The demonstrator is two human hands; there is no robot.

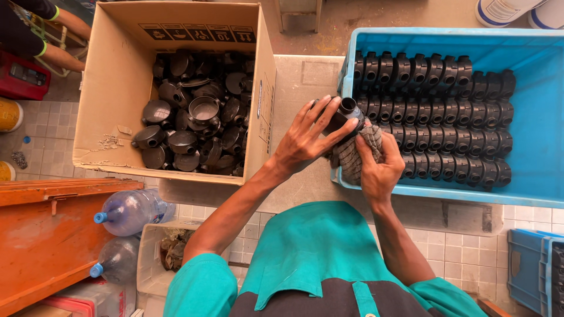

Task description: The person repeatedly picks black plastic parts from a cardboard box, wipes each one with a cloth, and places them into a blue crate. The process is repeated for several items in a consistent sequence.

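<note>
The left hand (305, 138) grips a black plastic fitting (342, 113) while the right hand (376, 167) presses a grey cloth (358, 149) against it, seemingly over the blue crate (529, 64) rim.

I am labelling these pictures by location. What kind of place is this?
Probably a small workshop or factory floor. A cardboard box holds loose black parts, a blue crate holds the same parts in rows, and the hands wipe one part with a rag.

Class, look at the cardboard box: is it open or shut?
Open. The cardboard box has no flaps over its top, so the heap of black parts inside shows.
</note>
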